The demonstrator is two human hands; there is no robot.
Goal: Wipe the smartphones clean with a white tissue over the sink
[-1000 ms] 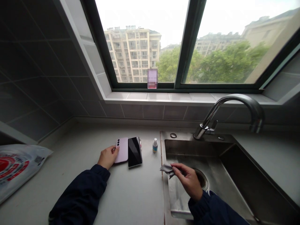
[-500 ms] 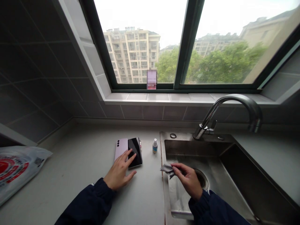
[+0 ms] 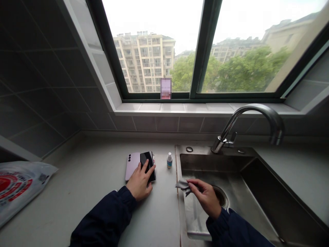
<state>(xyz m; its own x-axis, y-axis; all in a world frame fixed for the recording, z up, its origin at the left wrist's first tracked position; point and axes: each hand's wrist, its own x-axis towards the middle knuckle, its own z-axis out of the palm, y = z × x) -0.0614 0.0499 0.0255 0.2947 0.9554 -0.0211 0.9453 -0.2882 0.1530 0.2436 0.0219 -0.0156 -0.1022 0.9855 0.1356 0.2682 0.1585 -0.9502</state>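
Note:
An unfolded folding phone (image 3: 132,166) lies face down on the counter, one half lilac with several camera lenses, the other glossy black. My left hand (image 3: 140,181) rests over its near part with fingers spread across the black half and the thumb by the near edge. A small grey cloth (image 3: 183,185), crumpled and thin, is pinched between the thumb and fingers of my right hand (image 3: 205,197), above the sink's left rim. Between the phone and the sink a small white-capped bottle (image 3: 169,160) with a blue label stands upright.
The steel sink (image 3: 183,219) takes up the right side, with a chrome faucet (image 3: 221,142) arching over its back. At far left lies a plastic bag (image 3: 23,185) with red print. A window (image 3: 154,97) is behind the counter (image 3: 102,161).
My left hand has slid right and slightly toward me over the phone, its thumb drawing in to the near edge. The right hand and cloth stay almost where they were.

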